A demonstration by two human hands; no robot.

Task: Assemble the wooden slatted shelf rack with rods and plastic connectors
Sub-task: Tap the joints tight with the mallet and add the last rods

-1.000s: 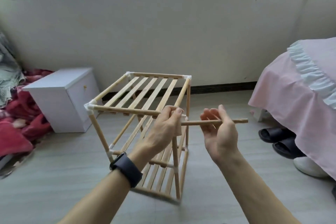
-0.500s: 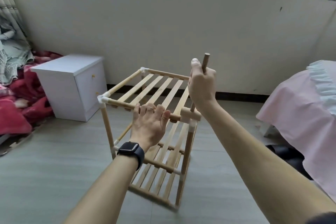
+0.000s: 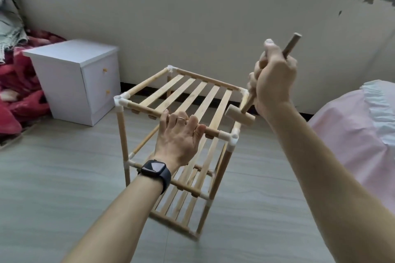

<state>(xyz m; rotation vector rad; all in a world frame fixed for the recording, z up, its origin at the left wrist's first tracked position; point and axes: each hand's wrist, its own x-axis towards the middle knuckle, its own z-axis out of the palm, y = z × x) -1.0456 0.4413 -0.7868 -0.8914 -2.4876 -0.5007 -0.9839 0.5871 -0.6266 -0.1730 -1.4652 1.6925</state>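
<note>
mallet [image 3: 240, 115]: now lifted clear above near-right connector [image 3: 232, 137], was resting on it
right hand [image 3: 274, 83]: fist wrapped round mallet handle
left hand [image 3: 179, 134]: fingers curled over front rod [image 3: 145, 110], steadying rack
meaning: likely mid-swing, tapping joint home

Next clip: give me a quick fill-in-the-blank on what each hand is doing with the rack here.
1. The left hand grips the rack's near top ____.
2. The right hand holds a small wooden ____ by its handle.
3. The tool's head hangs just above the near right white ____ of the rack.
4. The wrist wearing a dark watch is the ____ one.

Missing words: rod; mallet; connector; left
</note>
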